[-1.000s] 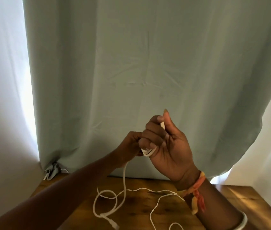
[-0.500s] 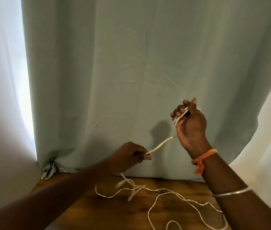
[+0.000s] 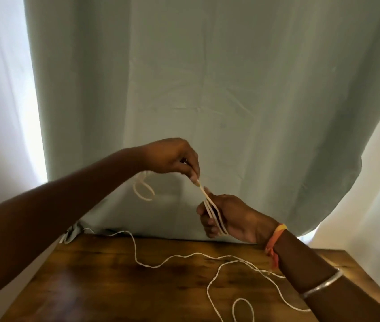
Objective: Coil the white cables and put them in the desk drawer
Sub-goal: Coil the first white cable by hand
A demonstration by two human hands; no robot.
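A thin white cable [image 3: 204,196] runs taut between both hands above the wooden desk [image 3: 96,282]. My left hand [image 3: 172,159] is raised and pinches the cable at its fingertips, and a small loop [image 3: 143,191] hangs below that wrist. My right hand [image 3: 228,217] sits lower and to the right, with several turns of cable wrapped across its palm and fingers. A loose white cable [image 3: 161,263] trails in curves over the desk top, ending in a loop near the front. No drawer is in view.
A pale green curtain [image 3: 207,89] hangs right behind the desk, with bright window light at its left edge. A small white and grey object [image 3: 70,234] lies at the desk's back left corner. The desk's right edge [image 3: 361,270] slants toward the front.
My left hand rose and moved right. My right hand dropped from its raised position to just below the left. The cable between them is shorter, and the cable on the desk has shifted.
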